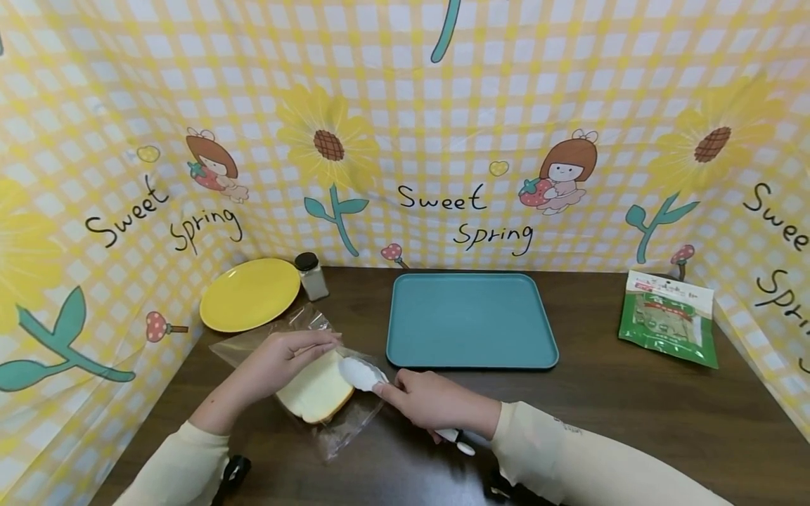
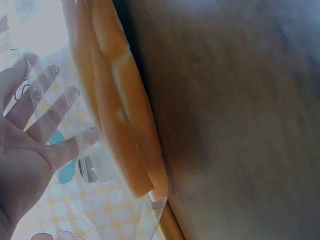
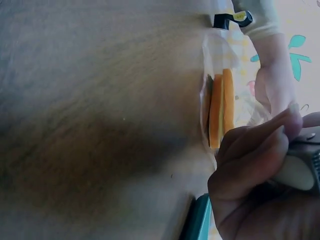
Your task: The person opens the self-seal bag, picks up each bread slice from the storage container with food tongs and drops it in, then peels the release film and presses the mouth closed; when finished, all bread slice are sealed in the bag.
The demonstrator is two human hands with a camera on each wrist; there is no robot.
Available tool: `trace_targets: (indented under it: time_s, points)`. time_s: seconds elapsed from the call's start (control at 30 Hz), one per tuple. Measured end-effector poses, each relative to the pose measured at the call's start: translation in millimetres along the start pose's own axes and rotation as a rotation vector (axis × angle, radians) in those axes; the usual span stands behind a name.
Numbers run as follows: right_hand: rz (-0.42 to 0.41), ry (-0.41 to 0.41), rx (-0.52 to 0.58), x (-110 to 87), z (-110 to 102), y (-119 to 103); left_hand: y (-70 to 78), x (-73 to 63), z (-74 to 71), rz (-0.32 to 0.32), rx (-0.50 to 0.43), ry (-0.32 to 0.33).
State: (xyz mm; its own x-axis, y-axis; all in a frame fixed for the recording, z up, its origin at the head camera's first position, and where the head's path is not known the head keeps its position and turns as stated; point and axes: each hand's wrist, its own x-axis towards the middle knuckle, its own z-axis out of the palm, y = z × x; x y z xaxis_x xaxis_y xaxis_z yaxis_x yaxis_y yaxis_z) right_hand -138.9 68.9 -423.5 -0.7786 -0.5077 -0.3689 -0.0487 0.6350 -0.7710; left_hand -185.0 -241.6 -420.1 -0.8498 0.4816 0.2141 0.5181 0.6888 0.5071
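R sleeve [image 1: 572,450]; bag [image 1: 354,419] under bread [image 1: 316,393]; plate [image 1: 249,295], tray [image 1: 471,320], pkt [image 1: 667,320] beyond.

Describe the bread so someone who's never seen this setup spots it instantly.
In the head view, find the blue-green tray on the dark brown table, then look to its lower left. The bread lies there with clear plastic around it, beside the left hand. Unlike the yellow plate and the tray, it is pale-topped, squarish and brown-edged.

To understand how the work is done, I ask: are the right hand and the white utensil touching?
Touching: the head view shows the right hand with its thumb on the white utensil, near the broad end.
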Motion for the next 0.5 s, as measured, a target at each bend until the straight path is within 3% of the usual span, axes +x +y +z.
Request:
trace_targets:
  time_s: [0.5]
  points:
    - [0.009, 0.042, -0.132, -3.7, -1.4, -6.6, -4.1, -2.9, -1.8, 0.008, 0.011, 0.029]
